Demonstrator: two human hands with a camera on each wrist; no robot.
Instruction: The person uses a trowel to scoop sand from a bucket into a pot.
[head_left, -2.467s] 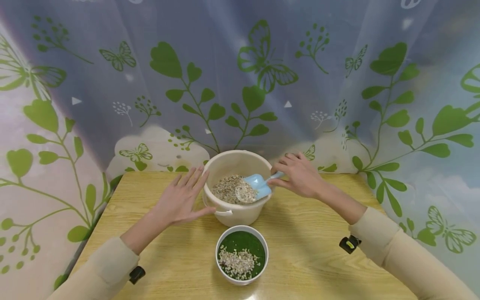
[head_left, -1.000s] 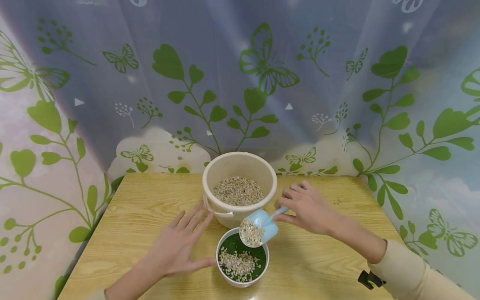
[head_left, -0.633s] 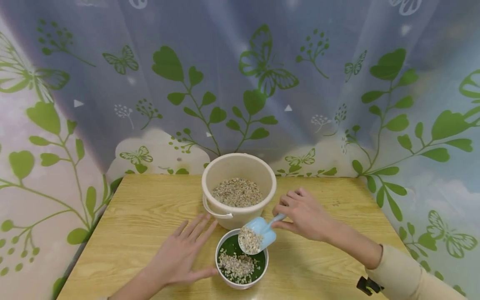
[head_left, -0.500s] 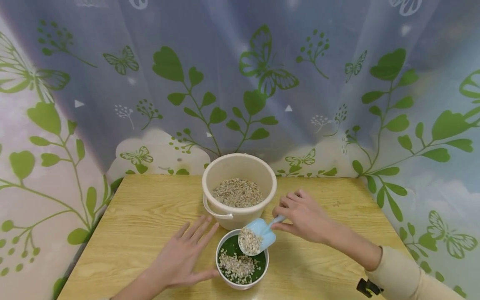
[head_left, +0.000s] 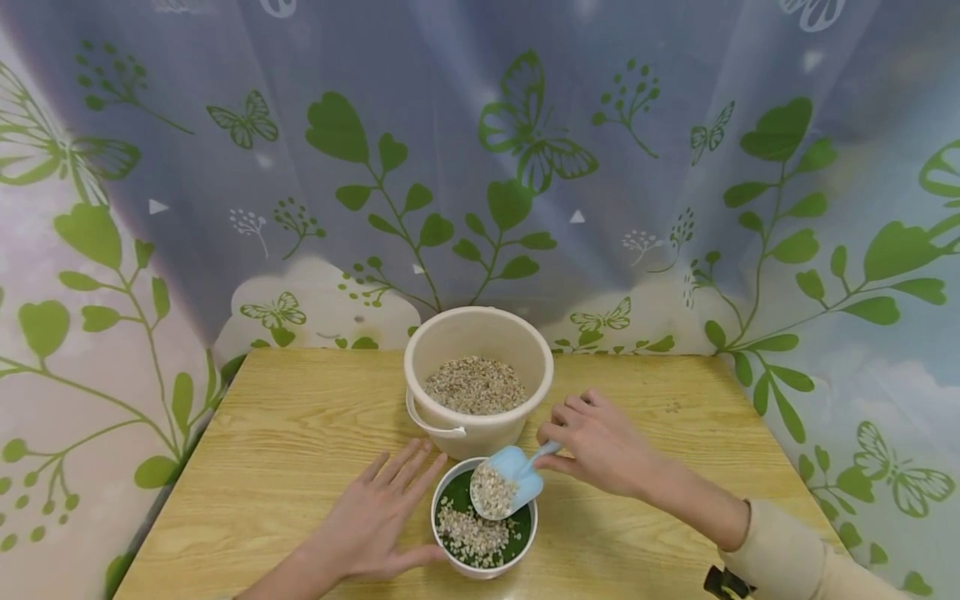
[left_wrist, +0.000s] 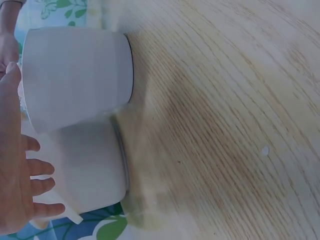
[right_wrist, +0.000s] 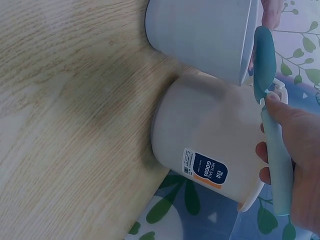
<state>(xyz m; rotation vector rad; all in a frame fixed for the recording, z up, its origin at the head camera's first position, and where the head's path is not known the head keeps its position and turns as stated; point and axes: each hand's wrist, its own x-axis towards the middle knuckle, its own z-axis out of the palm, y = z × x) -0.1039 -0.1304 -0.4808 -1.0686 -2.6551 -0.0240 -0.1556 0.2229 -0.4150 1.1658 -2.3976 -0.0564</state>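
My right hand (head_left: 603,446) grips the handle of a light blue scoop (head_left: 527,482), its fingers curled round it in the right wrist view. Pale grain fills the scoop's front, which hangs over the right half of a small white pot (head_left: 482,573). Inside that pot, more grain (head_left: 472,533) lies on a dark green surface. My left hand (head_left: 375,521) is spread at the pot's left side, thumb by the rim; whether it touches is unclear. Behind the pot stands a cream bucket (head_left: 487,435), part filled with mixed grain (head_left: 475,385).
The bucket's white handle (head_left: 438,430) hangs down at its front left. All stands on a wooden table (head_left: 300,417), close in front of a patterned curtain (head_left: 450,150). A label (right_wrist: 205,168) shows on the bucket in the right wrist view.
The loaded scoop has come out of the bucket toward me, then slightly left over the white pot. My left hand has moved from the bucket's side to the pot's side.
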